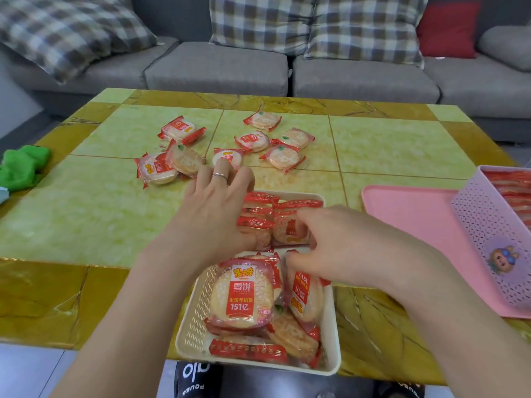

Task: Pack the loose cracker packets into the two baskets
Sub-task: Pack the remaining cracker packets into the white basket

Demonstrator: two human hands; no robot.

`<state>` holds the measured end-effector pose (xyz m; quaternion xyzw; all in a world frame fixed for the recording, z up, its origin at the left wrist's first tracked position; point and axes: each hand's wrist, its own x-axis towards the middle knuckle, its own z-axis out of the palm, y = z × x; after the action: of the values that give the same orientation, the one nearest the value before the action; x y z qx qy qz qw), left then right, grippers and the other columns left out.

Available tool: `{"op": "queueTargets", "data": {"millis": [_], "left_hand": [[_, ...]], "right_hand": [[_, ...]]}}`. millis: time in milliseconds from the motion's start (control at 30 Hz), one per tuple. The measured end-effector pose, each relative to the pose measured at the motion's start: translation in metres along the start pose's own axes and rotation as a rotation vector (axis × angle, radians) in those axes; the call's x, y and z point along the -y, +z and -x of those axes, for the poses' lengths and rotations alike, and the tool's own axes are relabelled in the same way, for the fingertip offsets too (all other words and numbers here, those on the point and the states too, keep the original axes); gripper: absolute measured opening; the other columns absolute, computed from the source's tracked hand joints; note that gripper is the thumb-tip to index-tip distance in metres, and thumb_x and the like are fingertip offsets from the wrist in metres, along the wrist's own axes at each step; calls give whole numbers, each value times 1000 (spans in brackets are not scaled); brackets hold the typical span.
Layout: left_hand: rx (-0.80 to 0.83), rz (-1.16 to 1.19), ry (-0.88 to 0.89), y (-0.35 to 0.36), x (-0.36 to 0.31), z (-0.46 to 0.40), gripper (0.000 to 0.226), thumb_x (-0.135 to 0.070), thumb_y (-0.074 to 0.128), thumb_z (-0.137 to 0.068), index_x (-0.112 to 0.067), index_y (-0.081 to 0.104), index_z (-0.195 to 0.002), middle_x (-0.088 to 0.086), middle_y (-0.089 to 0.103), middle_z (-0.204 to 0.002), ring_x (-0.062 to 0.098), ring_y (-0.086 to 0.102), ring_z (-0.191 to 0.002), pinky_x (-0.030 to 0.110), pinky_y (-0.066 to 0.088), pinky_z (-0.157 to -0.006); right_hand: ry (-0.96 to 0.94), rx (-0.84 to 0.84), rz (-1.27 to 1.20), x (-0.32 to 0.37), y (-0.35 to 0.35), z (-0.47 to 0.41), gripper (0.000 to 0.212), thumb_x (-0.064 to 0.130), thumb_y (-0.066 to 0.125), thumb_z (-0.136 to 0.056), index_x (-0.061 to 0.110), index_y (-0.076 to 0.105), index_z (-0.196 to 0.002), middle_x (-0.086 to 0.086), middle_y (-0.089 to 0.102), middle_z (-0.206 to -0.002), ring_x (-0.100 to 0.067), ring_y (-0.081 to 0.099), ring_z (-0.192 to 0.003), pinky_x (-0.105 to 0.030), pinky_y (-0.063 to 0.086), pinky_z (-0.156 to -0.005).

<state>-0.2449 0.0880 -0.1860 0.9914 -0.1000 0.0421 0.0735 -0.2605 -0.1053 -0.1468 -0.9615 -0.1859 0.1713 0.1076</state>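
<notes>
left hand point(221, 202) fingers spread flat, steadying packets in cream basket point(195, 320) | right hand point(330, 242) grip loosely curled, tucking packets upright there | loose packets point(283, 158) wait beyond basket

purple basket point(488, 234) cropped right, right fingertips point(301, 216) blurred

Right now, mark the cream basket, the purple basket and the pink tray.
cream basket point(192, 317): head view, bare left wall.
purple basket point(477, 225): head view, perforated near side wall.
pink tray point(413, 214): head view, bare floor.

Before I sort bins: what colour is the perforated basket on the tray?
Lilac basket, on a pink tray; head view.
</notes>
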Motion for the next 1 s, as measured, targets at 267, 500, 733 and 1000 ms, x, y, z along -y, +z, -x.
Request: {"op": "queueTargets", "data": {"millis": [267,500,733,1000], "left_hand": [[479,265,-51,-7,-10,14,50,-49,73,-69,-30,66,-114,-12,67,-109,12,63,-102,35,54,-90],[645,199,-38,-5,-27,12,38,-35,73,-74,-21,59,-107,-2,65,-98,18,63,-87,36,54,-74],[601,373,9,-15,-8,10,47,-41,86,-69,-34,58,-107,-15,58,-99,4,58,-88,25,49,-74],[464,774,30,-29,16,12,42,-32,90,-72,-30,65,-106,-7,69,-108,17,66,-103,47,57,-90]], "right_hand": [[51,16,37,-3,13,-13,16,19,67,-79,19,62,-94,2,64,-81,-20,62,-73,-33,48,-53],[63,-120,-211,-15,4,-21,20,17,67,-81,17,67,-101,3,66,-93,-19,64,-86,-42,58,-77],[18,-136,-477,-35,-9,-22,21,10,71,-85,19,71,-103,0,71,-99,-20,69,-90,-39,56,-77],[-85,-134,-606,-35,-8,-19,35,6,71,-86,23,69,-116,2,72,-105,-19,70,-98,-43,56,-91]]}}
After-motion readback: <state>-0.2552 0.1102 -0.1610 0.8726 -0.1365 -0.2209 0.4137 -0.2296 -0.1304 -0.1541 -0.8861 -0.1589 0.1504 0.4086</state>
